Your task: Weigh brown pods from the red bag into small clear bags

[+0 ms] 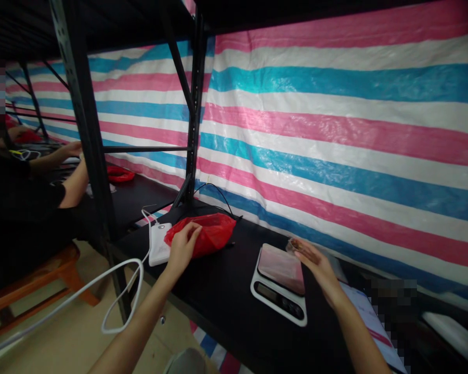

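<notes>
My left hand is at the near left side of a red plastic bag, fingers curled together on its rim; part of the grip is hidden. My right hand holds a small clear plastic packet with something brown in it, just beyond the far right corner of a kitchen scale. The white digital scale lies on the black tabletop between my hands, with nothing visible on its plate. Its display cannot be read.
A white power bank with a white cable is left of the bag. A paper sheet lies at right. Black shelf posts rise at left, where a co-worker's arm shows. A striped tarp hangs behind.
</notes>
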Available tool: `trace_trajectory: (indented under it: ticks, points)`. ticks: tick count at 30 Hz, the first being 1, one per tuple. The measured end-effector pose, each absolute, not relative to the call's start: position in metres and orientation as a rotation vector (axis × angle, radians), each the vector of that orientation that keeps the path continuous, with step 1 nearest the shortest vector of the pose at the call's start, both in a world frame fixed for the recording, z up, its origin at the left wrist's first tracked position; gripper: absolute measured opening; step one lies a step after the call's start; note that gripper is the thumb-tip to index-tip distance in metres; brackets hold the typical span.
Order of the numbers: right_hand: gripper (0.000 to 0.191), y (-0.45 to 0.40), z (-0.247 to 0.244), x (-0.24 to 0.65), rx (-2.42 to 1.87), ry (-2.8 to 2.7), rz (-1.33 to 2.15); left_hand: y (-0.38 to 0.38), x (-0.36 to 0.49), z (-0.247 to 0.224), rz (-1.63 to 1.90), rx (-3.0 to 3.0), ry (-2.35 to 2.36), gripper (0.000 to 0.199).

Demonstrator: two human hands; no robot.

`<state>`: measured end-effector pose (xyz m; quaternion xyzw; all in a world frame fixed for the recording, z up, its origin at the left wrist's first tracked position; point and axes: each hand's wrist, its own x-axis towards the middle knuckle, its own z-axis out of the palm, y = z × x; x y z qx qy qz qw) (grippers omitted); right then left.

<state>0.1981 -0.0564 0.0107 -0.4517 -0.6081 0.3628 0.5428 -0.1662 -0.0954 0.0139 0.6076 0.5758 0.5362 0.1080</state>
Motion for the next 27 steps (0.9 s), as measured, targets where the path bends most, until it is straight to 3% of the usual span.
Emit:
trace_trajectory:
  ticks: [6,10,18,22,27]
  points:
    - [0.050,-0.057,0.003,0.207,-1.089,-1.483,0.846,-0.110,-0.146,0.006,1.029,2.104,1.769,0.027]
    - [0.048,-0.059,0.001,0.206,-1.089,-1.528,0.872,-0.116,-0.126,0.005,0.922,2.060,1.714,0.032]
    - [0.048,-0.061,-0.004,0.207,-1.106,-1.567,0.858,-0.098,-0.112,0.000,1.085,1.794,1.271,0.055]
    - [0.047,-0.062,-0.004,0.205,-1.104,-1.575,0.860,-0.097,-0.115,0.000,1.256,1.814,1.135,0.047]
    - [0.046,-0.064,-0.002,0.205,-1.110,-1.573,0.825,-0.108,-0.108,0.009,1.488,2.043,1.321,0.034]
